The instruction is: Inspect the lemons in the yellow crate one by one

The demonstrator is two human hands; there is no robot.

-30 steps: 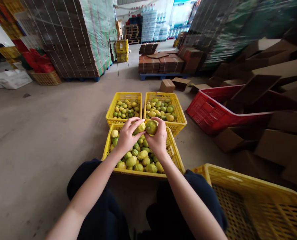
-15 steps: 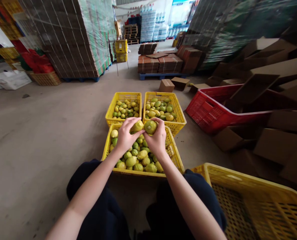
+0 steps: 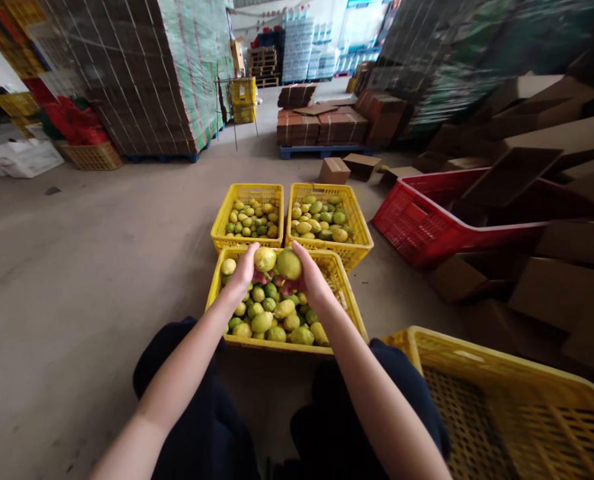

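My left hand [image 3: 249, 270] holds a yellow lemon [image 3: 265, 259], its palm turned up and its fingers curled beneath the fruit. Close beside it, my right hand [image 3: 307, 273] cradles a greener lemon [image 3: 289, 265] against the thumb and palm. Both hands are over the front yellow crate [image 3: 297, 347], whose many green and yellow lemons [image 3: 262, 323] lie loose inside. The fingers of each hand are partly hidden by the fruit and by the hand itself.
Behind the front crate stand a left yellow crate [image 3: 217, 230] and a right yellow crate [image 3: 361, 233], both with lemons. A yellow crate [image 3: 507, 363] is by my right knee. Farther right are a red crate [image 3: 407, 220] and heaped cardboard boxes [image 3: 567, 287].
Both hands have rolled from a fingertip pinch above the lemons to palms up beneath them. The two lemons have turned and shifted slightly left and toward me.
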